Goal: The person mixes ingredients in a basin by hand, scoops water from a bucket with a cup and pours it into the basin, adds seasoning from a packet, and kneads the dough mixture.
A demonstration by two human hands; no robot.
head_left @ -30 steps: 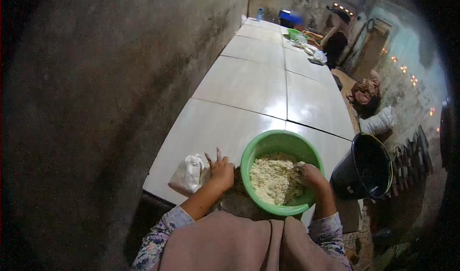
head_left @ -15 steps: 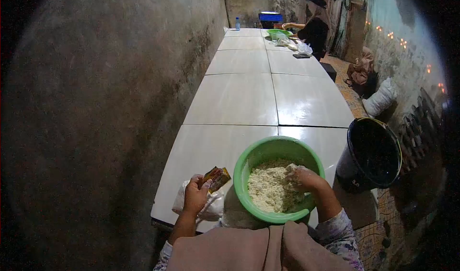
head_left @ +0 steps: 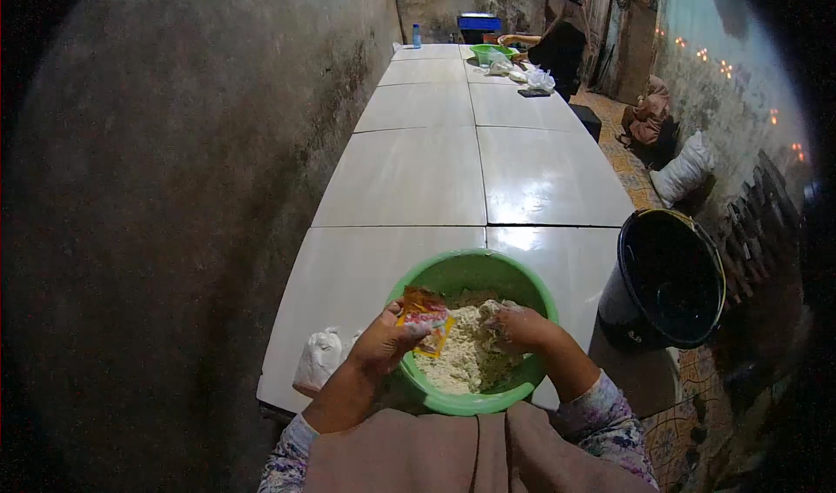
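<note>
A green plastic basin point(head_left: 535, 297) holds a pale, crumbly flour mixture point(head_left: 457, 354). My left hand point(head_left: 388, 341) pinches a small yellow, red and brown sachet point(head_left: 425, 320) over the basin's left side. My right hand point(head_left: 521, 329) is inside the basin on the right, its flour-coated fingers curled into the crumbly mixture and partly hidden by it. Just left of the basin, a clear plastic bag of white powder point(head_left: 319, 360) rests on the table, partly behind my left forearm.
A black bucket point(head_left: 620, 288) stands to the right of the basin. The long white-tiled table point(head_left: 401, 179) runs along a grey wall. At its far end, a person point(head_left: 562, 49) reaches toward another green basin point(head_left: 493, 50), near several plastic bags. A white sack point(head_left: 685, 171) sits on the floor at right.
My left hand has brought the sachet rightward from beside the basin to above it. My right hand stays in the mixture. The view has shifted slightly, so the basin appears further left.
</note>
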